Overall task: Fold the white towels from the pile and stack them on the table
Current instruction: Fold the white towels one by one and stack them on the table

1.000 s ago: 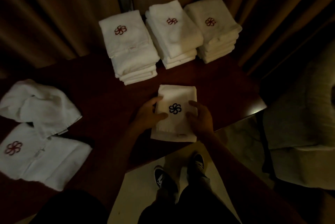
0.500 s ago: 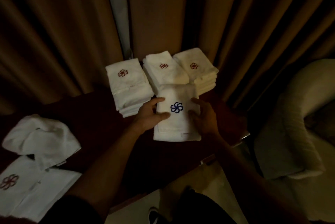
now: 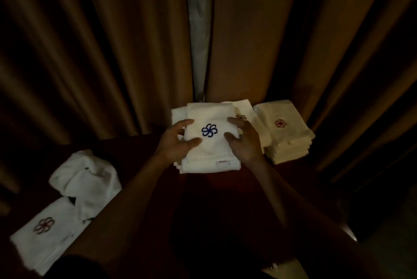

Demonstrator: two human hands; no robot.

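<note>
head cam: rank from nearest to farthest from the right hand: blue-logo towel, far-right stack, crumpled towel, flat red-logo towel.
1. Blue-logo towel: held by the right hand, on the left stack.
2. Far-right stack: just right of that hand, by the curtain.
3. Crumpled towel: well left, on the table.
4. Flat red-logo towel: lower left, nearest the camera.

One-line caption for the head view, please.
Both hands, left hand and right hand, set a folded blue-logo towel onto the leftmost stack; unfolded towels wait at left.

White folded towel (image 3: pixel 209 143), blue flower emblem (image 3: pixel 209 130); cream right stack (image 3: pixel 286 134), red emblem (image 3: pixel 280 123); brown curtains (image 3: pixel 112 53); dark red table (image 3: pixel 214 199).
</note>
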